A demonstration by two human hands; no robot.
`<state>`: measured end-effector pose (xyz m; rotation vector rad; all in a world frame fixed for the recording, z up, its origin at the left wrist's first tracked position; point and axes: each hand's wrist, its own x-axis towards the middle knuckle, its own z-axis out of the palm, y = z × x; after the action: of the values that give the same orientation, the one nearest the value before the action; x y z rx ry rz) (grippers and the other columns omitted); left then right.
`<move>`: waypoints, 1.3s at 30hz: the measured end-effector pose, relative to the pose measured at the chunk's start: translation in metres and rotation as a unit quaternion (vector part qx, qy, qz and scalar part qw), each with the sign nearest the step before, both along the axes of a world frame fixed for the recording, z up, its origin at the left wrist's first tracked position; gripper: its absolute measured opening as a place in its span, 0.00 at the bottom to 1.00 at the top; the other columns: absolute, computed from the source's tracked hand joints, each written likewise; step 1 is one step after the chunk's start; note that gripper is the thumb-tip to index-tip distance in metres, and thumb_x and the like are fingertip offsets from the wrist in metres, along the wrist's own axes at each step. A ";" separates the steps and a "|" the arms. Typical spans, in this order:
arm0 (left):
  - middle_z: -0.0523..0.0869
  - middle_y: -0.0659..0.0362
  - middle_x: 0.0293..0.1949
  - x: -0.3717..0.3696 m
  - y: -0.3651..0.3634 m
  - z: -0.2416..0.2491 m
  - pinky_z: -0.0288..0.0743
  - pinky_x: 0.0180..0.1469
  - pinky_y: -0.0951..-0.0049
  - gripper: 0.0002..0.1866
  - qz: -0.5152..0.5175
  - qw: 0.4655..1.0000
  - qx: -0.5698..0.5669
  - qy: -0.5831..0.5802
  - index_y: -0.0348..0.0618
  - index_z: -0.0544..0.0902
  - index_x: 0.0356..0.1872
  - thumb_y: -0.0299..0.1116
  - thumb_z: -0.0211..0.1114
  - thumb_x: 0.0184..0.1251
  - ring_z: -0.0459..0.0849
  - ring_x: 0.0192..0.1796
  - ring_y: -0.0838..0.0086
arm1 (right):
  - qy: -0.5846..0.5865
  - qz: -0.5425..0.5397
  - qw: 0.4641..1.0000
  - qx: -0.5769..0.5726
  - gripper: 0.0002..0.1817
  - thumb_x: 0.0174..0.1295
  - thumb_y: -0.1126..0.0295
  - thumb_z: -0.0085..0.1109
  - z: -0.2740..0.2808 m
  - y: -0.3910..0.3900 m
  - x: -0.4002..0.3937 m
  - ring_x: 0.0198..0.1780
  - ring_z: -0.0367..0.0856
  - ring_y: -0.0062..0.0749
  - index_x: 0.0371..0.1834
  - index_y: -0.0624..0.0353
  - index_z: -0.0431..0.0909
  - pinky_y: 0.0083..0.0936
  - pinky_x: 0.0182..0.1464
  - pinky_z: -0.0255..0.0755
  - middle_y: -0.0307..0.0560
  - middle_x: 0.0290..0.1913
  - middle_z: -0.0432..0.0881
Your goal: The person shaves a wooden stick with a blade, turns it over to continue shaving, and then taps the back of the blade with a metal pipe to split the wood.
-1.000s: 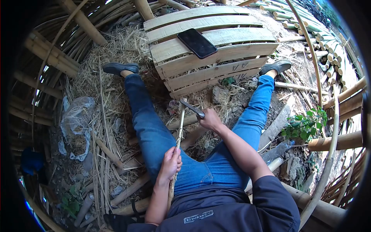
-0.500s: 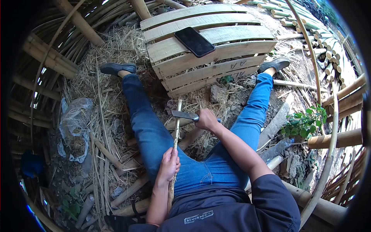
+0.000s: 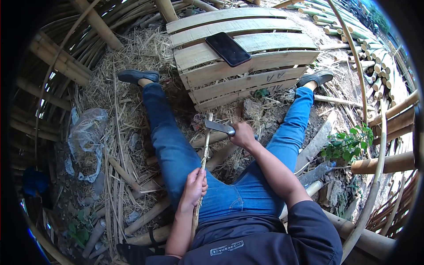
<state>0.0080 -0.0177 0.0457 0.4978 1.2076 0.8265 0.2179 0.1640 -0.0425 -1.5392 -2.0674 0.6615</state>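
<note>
My left hand (image 3: 194,187) is wrapped round a thin, pale stick (image 3: 206,148), which runs from beside my torso up between my legs. A knife (image 3: 219,128) with a broad, flat blade is held in my right hand (image 3: 242,134), the fingers closed round its handle. Its blade lies across the stick near the upper end, and its tip reaches just past the left side of the stick. Part of the handle shows below my right hand.
Beyond my feet stands a slatted wooden crate (image 3: 247,42) with a phone (image 3: 228,49) on top. A plastic bag (image 3: 88,137) lies on the left. Cut bamboo (image 3: 375,57) is piled at the upper right. A leafy plant (image 3: 351,143) and poles are at the right.
My right hand and the knife have moved slightly up and to the right, nearer the stick's upper end. The blade is now more tilted. My left hand still grips the stick.
</note>
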 end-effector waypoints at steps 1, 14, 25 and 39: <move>0.60 0.72 0.19 -0.001 0.000 0.000 0.47 0.14 0.84 0.13 0.002 1.000 0.000 -0.005 0.50 0.68 0.35 0.44 0.49 0.82 0.56 0.15 0.90 | 0.009 0.020 1.000 0.012 0.08 0.46 0.68 0.60 0.000 -0.003 -0.001 0.33 0.84 0.58 0.28 0.56 0.84 0.49 0.43 0.78 0.61 0.26 0.83; 0.61 0.72 0.18 0.008 -0.005 0.004 0.48 0.14 0.85 0.14 -0.029 0.999 0.024 0.029 0.50 0.67 0.35 0.44 0.49 0.83 0.57 0.14 0.90 | -0.021 -0.069 0.997 0.019 0.09 0.44 0.68 0.61 -0.007 0.009 0.004 0.34 0.84 0.59 0.28 0.58 0.85 0.49 0.44 0.78 0.61 0.27 0.83; 0.60 0.72 0.19 0.001 -0.002 -0.002 0.48 0.14 0.85 0.13 -0.022 1.000 -0.001 -0.015 0.50 0.68 0.36 0.44 0.49 0.82 0.56 0.15 0.90 | -0.030 -0.048 0.998 0.021 0.10 0.45 0.67 0.62 -0.006 0.003 -0.005 0.34 0.85 0.58 0.31 0.56 0.85 0.49 0.45 0.79 0.59 0.28 0.84; 0.59 0.73 0.18 -0.005 -0.001 -0.002 0.45 0.14 0.84 0.13 -0.003 0.999 -0.011 -0.046 0.50 0.69 0.37 0.43 0.48 0.83 0.54 0.15 0.90 | 0.049 -0.090 0.995 0.011 0.09 0.49 0.67 0.62 0.005 0.003 0.007 0.35 0.85 0.61 0.30 0.58 0.85 0.50 0.44 0.79 0.64 0.29 0.84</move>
<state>0.0027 -0.0186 0.0433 0.4410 1.1280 0.8218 0.2250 0.1671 -0.0380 -1.6256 -1.8326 0.6308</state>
